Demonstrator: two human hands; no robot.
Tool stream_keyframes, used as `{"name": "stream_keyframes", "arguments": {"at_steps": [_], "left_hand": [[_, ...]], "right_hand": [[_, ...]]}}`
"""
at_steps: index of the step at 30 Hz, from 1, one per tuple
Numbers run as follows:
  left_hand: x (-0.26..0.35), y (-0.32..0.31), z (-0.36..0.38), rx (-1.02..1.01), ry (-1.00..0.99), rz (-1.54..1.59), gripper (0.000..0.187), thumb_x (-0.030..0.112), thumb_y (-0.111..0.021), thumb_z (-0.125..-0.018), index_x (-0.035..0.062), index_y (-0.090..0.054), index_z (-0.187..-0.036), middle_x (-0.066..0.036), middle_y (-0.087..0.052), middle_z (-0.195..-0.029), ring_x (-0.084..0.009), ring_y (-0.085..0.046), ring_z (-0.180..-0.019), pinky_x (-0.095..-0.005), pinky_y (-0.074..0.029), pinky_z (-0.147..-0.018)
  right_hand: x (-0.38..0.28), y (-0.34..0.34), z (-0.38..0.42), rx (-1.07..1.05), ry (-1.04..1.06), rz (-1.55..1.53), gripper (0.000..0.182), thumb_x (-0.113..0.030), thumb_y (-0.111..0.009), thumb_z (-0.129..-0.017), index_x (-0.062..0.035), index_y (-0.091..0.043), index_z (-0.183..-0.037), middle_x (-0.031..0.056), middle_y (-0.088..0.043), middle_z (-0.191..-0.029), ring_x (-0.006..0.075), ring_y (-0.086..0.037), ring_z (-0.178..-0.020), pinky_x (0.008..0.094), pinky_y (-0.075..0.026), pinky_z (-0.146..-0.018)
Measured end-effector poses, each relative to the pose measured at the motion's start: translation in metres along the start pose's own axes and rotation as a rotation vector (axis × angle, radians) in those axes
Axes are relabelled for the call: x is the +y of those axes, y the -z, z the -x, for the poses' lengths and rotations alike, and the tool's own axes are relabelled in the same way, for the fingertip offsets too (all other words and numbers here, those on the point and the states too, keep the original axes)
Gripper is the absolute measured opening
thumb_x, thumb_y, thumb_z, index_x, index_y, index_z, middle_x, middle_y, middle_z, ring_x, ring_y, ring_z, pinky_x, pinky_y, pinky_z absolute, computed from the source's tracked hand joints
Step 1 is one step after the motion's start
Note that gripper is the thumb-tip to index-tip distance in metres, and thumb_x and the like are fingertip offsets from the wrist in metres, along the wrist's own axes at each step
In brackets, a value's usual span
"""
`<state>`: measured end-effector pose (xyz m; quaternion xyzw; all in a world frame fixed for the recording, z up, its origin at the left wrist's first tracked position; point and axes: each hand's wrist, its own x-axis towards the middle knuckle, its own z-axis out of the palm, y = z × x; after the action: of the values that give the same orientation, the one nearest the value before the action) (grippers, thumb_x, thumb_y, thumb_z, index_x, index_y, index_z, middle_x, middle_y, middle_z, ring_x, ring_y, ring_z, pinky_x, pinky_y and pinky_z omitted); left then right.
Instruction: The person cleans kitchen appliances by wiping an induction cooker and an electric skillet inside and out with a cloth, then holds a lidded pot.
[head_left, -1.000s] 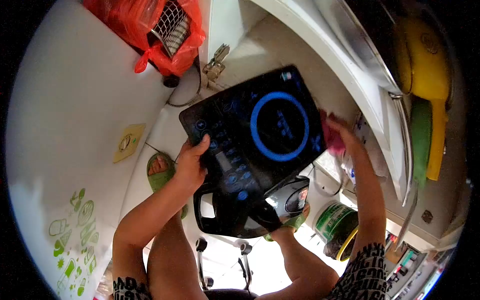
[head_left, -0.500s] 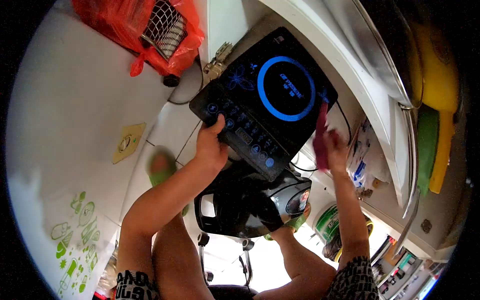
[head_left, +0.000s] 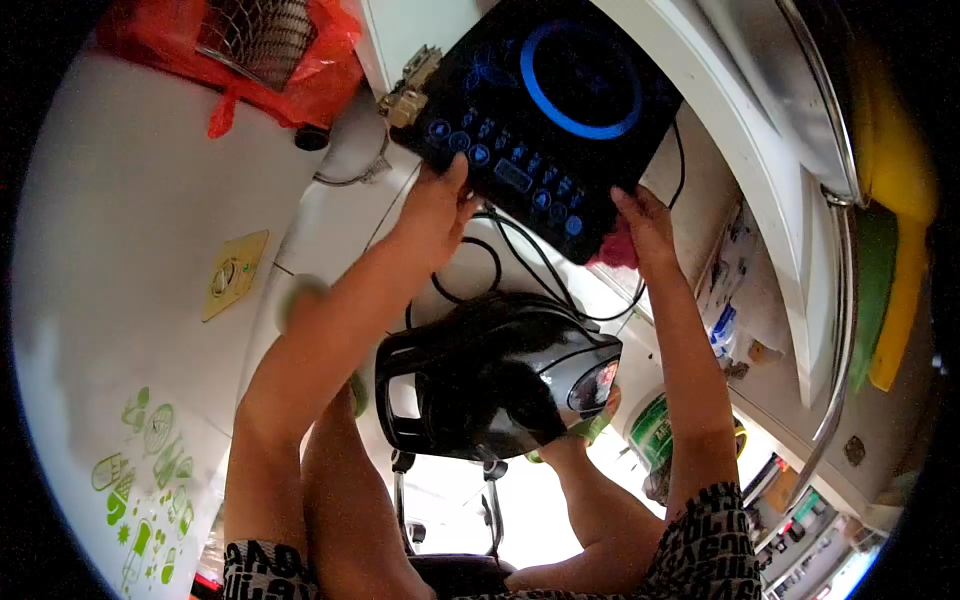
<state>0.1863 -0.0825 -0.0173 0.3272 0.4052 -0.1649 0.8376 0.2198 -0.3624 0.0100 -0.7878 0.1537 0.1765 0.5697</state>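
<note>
A black induction cooker [head_left: 580, 80] with a blue ring and a row of touch buttons is held tilted in front of me, partly inside a white cabinet. My left hand [head_left: 435, 210] grips its near left edge, thumb on top beside the buttons and fingers underneath. At the near right corner, my right hand [head_left: 645, 230] is closed with the thumb on the top face. A dark red cloth [head_left: 617, 248] is bunched in that hand, against the cooker's corner. The cooker hides part of the fingers of both hands.
Below the cooker stands a glossy black appliance with a handle [head_left: 500, 385], between my legs. Black cables [head_left: 545, 275] loop over the floor. A metal hinge [head_left: 410, 90] juts by the cooker's left corner. A red plastic bag [head_left: 330, 85] holds wire mesh. A green bucket [head_left: 652, 430] sits right.
The cooker has moved away from me, deeper toward the cabinet. My right hand has come from the cooker's right side to its near corner, bringing the cloth.
</note>
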Motion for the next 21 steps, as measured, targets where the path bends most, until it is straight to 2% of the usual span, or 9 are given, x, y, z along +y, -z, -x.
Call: {"name": "stream_keyframes", "arguments": {"at_steps": [1,2,5,7,9,11,13,18,21], "left_hand": [[-0.005,0.008,-0.015,-0.003,0.007,0.003,0.062,0.033,-0.059,-0.094,0.0143,-0.027,-0.143,-0.009,-0.042,-0.134,-0.0230,-0.045,-0.120,-0.0372,-0.041,-0.106],[-0.014,0.021,-0.033,-0.154,-0.274,-0.193,0.050,0.029,-0.060,-0.094,0.0133,-0.037,-0.135,-0.009,-0.049,-0.126,-0.0243,-0.050,-0.112,-0.0408,-0.046,-0.096],[0.000,0.010,0.001,-0.150,-0.294,-0.146,0.038,0.029,-0.061,-0.093,0.0109,-0.049,-0.124,-0.012,-0.059,-0.109,-0.0269,-0.059,-0.097,-0.0406,-0.051,-0.083],[-0.009,0.033,0.001,-0.070,-0.290,-0.625,0.034,0.030,-0.063,-0.092,0.0078,-0.057,-0.116,-0.016,-0.063,-0.103,-0.0272,-0.062,-0.092,-0.0371,-0.051,-0.081],[-0.026,0.055,0.010,-0.084,-0.358,-0.901,0.029,0.027,-0.062,-0.092,0.0065,-0.059,-0.113,-0.016,-0.063,-0.104,-0.0279,-0.062,-0.093,-0.0368,-0.051,-0.082],[-0.043,0.072,0.015,-0.100,-0.418,-1.174,0.025,0.024,-0.061,-0.092,0.0053,-0.062,-0.109,-0.017,-0.064,-0.104,-0.0285,-0.063,-0.093,-0.0365,-0.050,-0.083],[-0.055,0.079,0.017,-0.329,-0.692,-1.444,0.019,0.012,-0.058,-0.089,0.0049,-0.065,-0.106,-0.013,-0.065,-0.104,-0.0293,-0.061,-0.095,-0.0422,-0.049,-0.081],[-0.053,0.043,0.045,-0.506,-0.770,-1.619,0.029,0.015,-0.057,-0.090,0.0091,-0.060,-0.117,-0.013,-0.059,-0.123,-0.0322,-0.054,-0.114,-0.0404,-0.044,-0.098],[-0.053,0.022,0.067,-0.561,-1.062,-1.668,0.040,0.024,-0.058,-0.090,0.0126,-0.053,-0.127,-0.011,-0.051,-0.134,-0.0298,-0.045,-0.126,-0.0398,-0.036,-0.107]], "right_hand": [[-0.001,0.002,0.000,0.004,-0.004,0.005,0.041,-0.028,-0.068,-0.086,0.0038,-0.062,-0.113,0.0115,-0.067,-0.102,0.0192,-0.061,-0.086,0.0319,-0.049,-0.079],[-0.004,0.001,0.001,0.091,0.014,0.084,0.040,-0.028,-0.067,-0.087,0.0034,-0.063,-0.111,0.0113,-0.067,-0.102,0.0194,-0.061,-0.087,0.0320,-0.049,-0.080],[0.009,0.010,0.003,0.206,0.125,0.194,0.037,-0.032,-0.064,-0.088,0.0012,-0.066,-0.104,0.0142,-0.069,-0.099,0.0231,-0.065,-0.083,0.0336,-0.050,-0.078],[0.001,0.019,0.032,0.095,0.141,0.693,0.037,-0.036,-0.061,-0.088,-0.0025,-0.067,-0.101,0.0176,-0.069,-0.093,0.0275,-0.068,-0.078,0.0365,-0.052,-0.074],[-0.025,0.005,0.077,-0.199,-0.140,0.737,0.035,-0.039,-0.059,-0.086,-0.0065,-0.068,-0.098,0.0189,-0.068,-0.087,0.0326,-0.068,-0.075,0.0411,-0.054,-0.072],[-0.023,-0.003,0.101,-0.512,0.017,0.993,0.031,-0.036,-0.059,-0.083,-0.0090,-0.067,-0.097,0.0178,-0.068,-0.088,0.0341,-0.067,-0.079,0.0441,-0.053,-0.073],[0.005,-0.014,0.108,-0.618,0.168,1.204,0.030,-0.030,-0.058,-0.082,-0.0089,-0.065,-0.101,0.0186,-0.068,-0.090,0.0364,-0.066,-0.083,0.0463,-0.053,-0.075],[0.002,-0.008,0.083,-0.736,-0.192,1.260,0.032,-0.030,-0.051,-0.083,-0.0059,-0.065,-0.098,0.0183,-0.067,-0.088,0.0372,-0.065,-0.084,0.0484,-0.052,-0.077],[-0.061,-0.002,0.113,-0.642,0.041,1.203,0.027,-0.024,-0.051,-0.083,-0.0049,-0.066,-0.095,0.0158,-0.066,-0.084,0.0354,-0.065,-0.077,0.0445,-0.052,-0.073]]}}
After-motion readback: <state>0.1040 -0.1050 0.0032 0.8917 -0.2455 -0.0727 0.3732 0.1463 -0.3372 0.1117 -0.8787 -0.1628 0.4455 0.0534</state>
